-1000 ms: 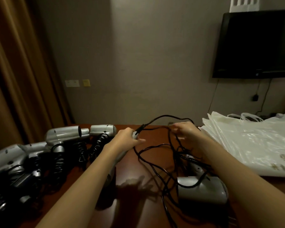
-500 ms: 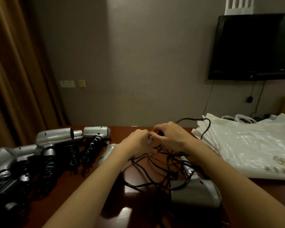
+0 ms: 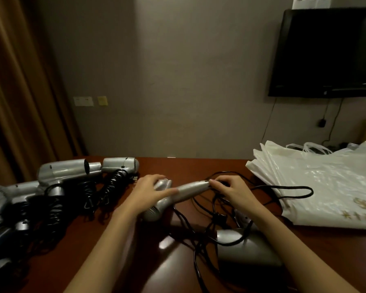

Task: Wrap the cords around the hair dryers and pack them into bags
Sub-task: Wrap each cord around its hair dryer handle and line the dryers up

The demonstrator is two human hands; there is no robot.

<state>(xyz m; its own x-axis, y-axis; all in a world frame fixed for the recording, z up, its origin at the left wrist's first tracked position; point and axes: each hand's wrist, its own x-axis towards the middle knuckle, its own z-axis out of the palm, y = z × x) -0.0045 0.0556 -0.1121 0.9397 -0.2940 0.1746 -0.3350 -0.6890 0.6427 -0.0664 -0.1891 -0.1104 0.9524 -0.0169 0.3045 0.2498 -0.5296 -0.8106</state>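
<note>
- Two silver hair dryers are loose in front of me on the dark wooden table point(image 3: 199, 166); I am working on the one I am holding point(image 3: 178, 195), which is lying across the middle of the table with its handle pointing toward the white plastic bags point(image 3: 317, 187).
- My left hand point(image 3: 148, 193) is closing around the dryer's barrel, fingers curled over the top, pinning it steady.
- My right hand point(image 3: 232, 191) is pinching the black cord point(image 3: 294, 192) where it is leaving the end of the handle, thumb and fingertips nearly closed on it.
- I am judging this as the very start of the wrapping step: no coils are sitting on the handle yet, and the cord is trailing in a loose loop over the near edge of the bags.
- Nearer me than the bags, the second loose dryer point(image 3: 245, 248) is lying with its own cord tangled into mine, so the next move is calling for drawing my cord clear before winding it round the handle.
- Farther from the bags, past my left hand, a row of dryers with cords already coiled point(image 3: 68, 172) is waiting; none is bagged that I can see.
</note>
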